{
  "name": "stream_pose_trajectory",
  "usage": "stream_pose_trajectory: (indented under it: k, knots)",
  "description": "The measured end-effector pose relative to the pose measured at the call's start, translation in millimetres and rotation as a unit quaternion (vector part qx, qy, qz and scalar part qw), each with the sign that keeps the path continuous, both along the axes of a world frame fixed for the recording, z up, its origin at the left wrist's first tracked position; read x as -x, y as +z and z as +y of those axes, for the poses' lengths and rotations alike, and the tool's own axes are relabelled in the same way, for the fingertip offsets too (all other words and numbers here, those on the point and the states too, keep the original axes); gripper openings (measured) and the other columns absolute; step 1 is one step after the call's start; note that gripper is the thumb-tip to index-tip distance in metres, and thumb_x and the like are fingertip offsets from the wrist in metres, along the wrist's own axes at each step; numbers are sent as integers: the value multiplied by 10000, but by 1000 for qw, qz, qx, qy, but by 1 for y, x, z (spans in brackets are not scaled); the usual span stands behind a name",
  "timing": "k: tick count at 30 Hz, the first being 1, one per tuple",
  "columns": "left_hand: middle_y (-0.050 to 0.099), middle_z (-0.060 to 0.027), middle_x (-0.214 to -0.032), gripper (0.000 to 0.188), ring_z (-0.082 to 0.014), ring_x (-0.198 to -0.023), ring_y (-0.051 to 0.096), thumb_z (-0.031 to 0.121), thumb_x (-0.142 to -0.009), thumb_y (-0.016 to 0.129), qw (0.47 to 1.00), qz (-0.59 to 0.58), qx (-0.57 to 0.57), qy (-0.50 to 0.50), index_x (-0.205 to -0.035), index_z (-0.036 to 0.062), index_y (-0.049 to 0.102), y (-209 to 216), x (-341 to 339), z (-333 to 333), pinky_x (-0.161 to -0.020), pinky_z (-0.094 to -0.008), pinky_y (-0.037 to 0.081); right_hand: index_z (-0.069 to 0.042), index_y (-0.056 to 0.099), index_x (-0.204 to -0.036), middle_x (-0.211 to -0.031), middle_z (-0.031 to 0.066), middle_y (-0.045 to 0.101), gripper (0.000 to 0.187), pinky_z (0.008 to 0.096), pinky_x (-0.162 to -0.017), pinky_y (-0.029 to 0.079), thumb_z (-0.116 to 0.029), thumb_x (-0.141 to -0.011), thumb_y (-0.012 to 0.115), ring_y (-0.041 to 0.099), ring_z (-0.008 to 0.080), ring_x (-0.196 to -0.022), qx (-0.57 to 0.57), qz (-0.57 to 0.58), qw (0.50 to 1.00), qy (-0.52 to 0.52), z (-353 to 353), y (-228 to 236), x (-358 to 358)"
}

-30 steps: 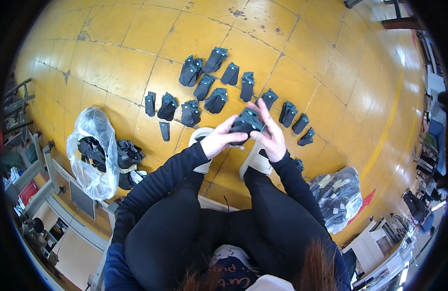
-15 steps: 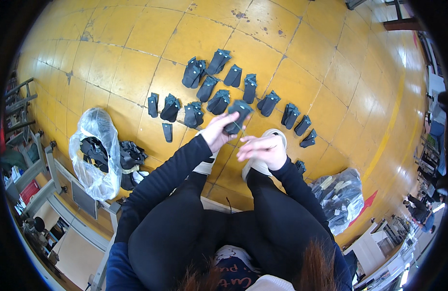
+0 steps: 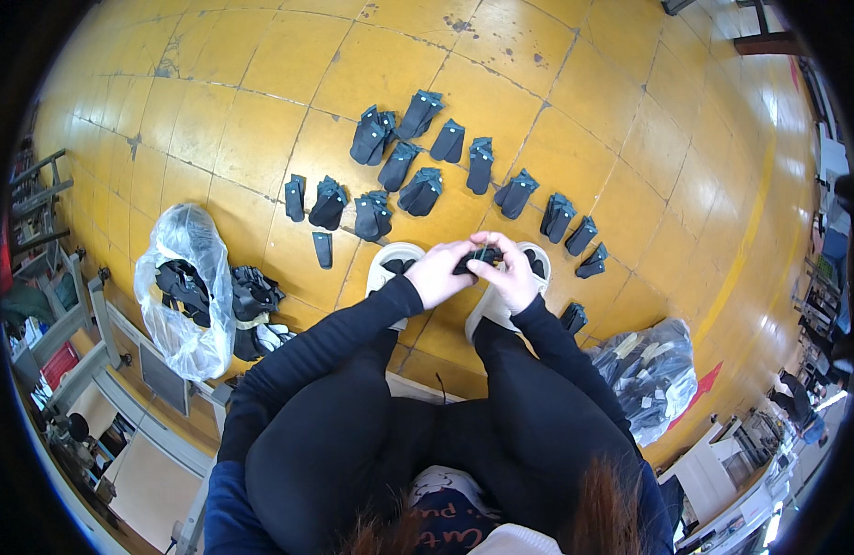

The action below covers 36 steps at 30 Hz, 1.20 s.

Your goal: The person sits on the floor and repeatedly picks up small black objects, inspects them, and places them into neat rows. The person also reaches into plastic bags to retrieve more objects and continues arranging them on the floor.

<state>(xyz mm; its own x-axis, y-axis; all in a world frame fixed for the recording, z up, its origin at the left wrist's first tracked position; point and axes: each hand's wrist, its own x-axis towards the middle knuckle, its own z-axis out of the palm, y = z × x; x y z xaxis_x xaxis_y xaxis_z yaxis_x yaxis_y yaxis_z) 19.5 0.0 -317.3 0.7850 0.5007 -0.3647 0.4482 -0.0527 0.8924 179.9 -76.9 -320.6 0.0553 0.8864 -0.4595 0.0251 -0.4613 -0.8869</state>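
Close in front of my knees, my left hand is wrapped round a small bundle of dark fabric pieces. From the other side, the fingers of my right hand pinch the same bundle, and a thin greenish strand shows on top of it. My fingers cover most of it. On the floor beyond lie several groups of similar black pieces with teal ends, such as a fanned stack and a crossed pair. A lone narrow piece lies nearest on the left.
A clear plastic bag with black items stands at my left, a loose dark heap beside it. Another filled clear bag lies at my right. My light shoes rest on the yellow tiled floor. Grey metal frames line the left.
The dark bundle has come down closer to me and been tilted from upright. My right hand, earlier apart with a strand stretched from the bundle, now grips it alongside my left.
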Motion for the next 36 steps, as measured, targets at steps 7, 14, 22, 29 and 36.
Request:
stream_pose_trajectory:
  k: [7,14,22,29,36]
  knots:
    - [596,-61,-912,319,-132,-884,572,101,-766,675,806,31,473,356,-1027,-8,528,-12,5,-18,-750,-261,441,-23,613,-936,-781,89,621,233,305,-688,475,-224,-822,652,615,200,-734,30,-127,989,65,1,-16,12]
    - [551,17,-846,305,-68,-674,498,145,-778,663,927,89,198,305,-1054,69,559,-76,46,13,-584,-213,401,-29,534,-901,-848,169,559,207,400,-717,461,-182,-811,643,573,344,-817,-1,-206,978,41,-16,-59,11]
    - [422,-289,-1294,964,-347,-1204,444,486,-637,787,885,253,-63,385,-1303,-73,369,-123,88,171,-1003,-372,370,-86,578,-1050,-1114,154,504,305,441,-920,392,-133,-764,673,456,357,-1085,-93,-393,910,96,-27,-84,2]
    - [448,-220,-1237,978,-348,-1184,429,521,-533,815,834,448,-178,268,-1236,-28,413,-129,44,175,-994,-428,372,-104,590,-1052,-1239,159,456,314,448,-969,361,-76,-747,661,410,364,-1162,-74,-383,921,-8,-32,-62,-19]
    - [676,-183,-883,459,-298,-837,667,386,-627,740,883,392,-173,191,-863,-1,674,-161,66,188,-744,-395,529,-90,613,-979,-1177,145,513,227,417,-960,372,-26,-761,614,465,350,-1118,-60,-391,909,-130,-87,-66,-42]
